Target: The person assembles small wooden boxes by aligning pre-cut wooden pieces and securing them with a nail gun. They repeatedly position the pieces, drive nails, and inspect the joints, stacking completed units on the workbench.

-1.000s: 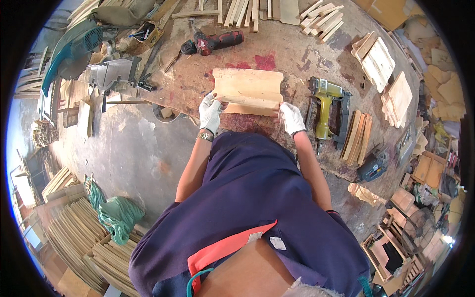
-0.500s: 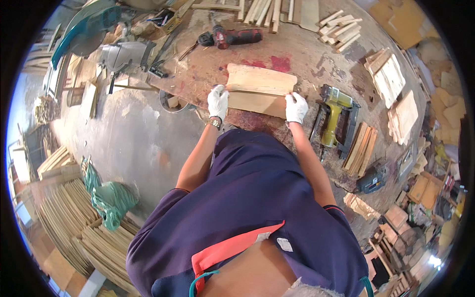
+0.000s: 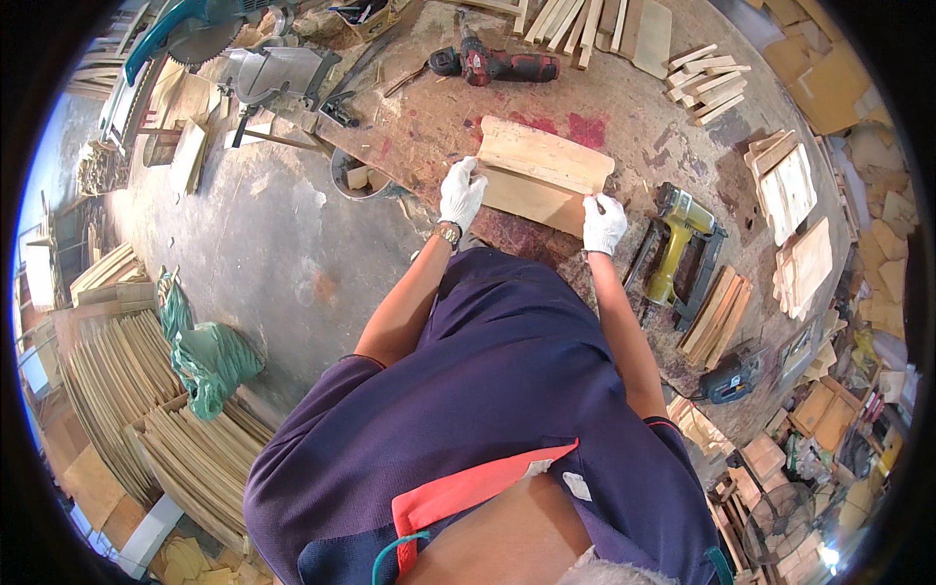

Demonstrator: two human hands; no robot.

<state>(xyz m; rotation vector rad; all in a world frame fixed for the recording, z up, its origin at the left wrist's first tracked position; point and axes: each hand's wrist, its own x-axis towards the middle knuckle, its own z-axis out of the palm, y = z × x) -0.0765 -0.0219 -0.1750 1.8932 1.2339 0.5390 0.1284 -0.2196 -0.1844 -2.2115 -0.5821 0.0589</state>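
Note:
Two pale wooden boards meet along their long edges on the workbench in front of me. The far board [image 3: 546,154] has shaped ends and looks tilted up from the near board [image 3: 531,198], which is plain. My left hand [image 3: 461,193], in a white glove, pinches the boards' left end around where they meet. At the right end, my right hand [image 3: 604,225], also gloved in white, has its fingertips closed on the near board's corner. The undersides of the boards and some fingertips are hidden.
Right of my hands lies a yellow nail gun [image 3: 678,249], beside wooden strips [image 3: 717,317]. A red-and-black cordless drill [image 3: 492,66] lies beyond the boards. A miter saw [image 3: 273,73] stands far left. A bucket of offcuts [image 3: 361,175] is below the bench edge.
The whole view has shifted, so bench and tools appear farther right and lower. Both hands remain at the boards' ends; my right fingers seem slightly nearer me along the end.

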